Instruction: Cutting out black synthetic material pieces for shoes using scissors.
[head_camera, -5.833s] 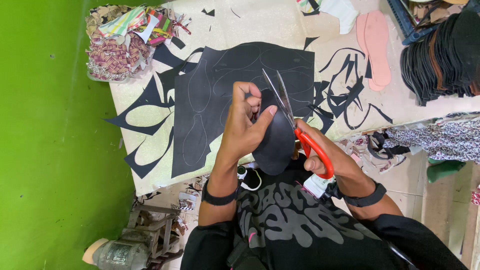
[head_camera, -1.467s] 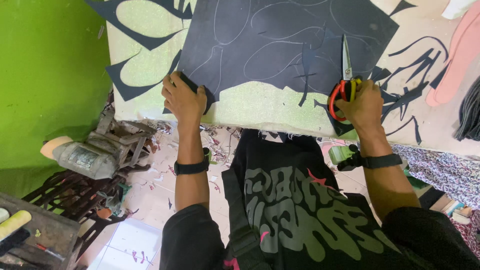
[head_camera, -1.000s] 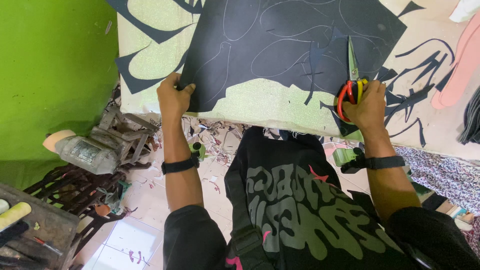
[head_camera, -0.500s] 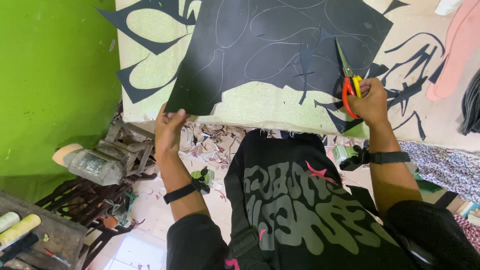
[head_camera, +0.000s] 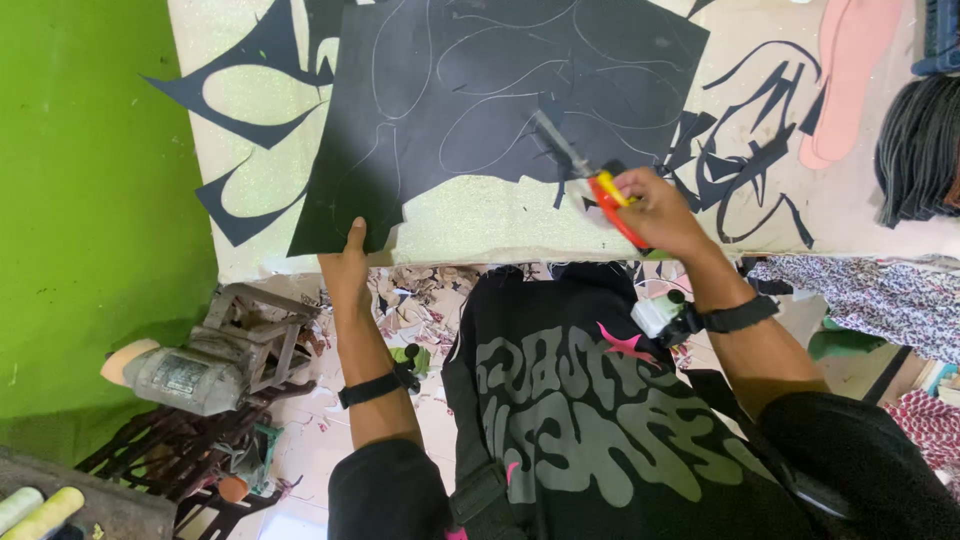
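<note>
Black offcuts (head_camera: 745, 165) beside scissors (head_camera: 590, 175)

No packages, signs or screens appear; one small pale rectangular label sits on the grey motor (head_camera: 190, 375) at near left.

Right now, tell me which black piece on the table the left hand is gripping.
The large black sheet with traced outlines; the left hand pinches its near corner, unlike the thin black offcuts lying loose at right.

A bright green wall (head_camera: 90, 190) stands beside a pale worktable (head_camera: 480, 215), with paper scraps (head_camera: 420, 300) littering the floor below.
</note>
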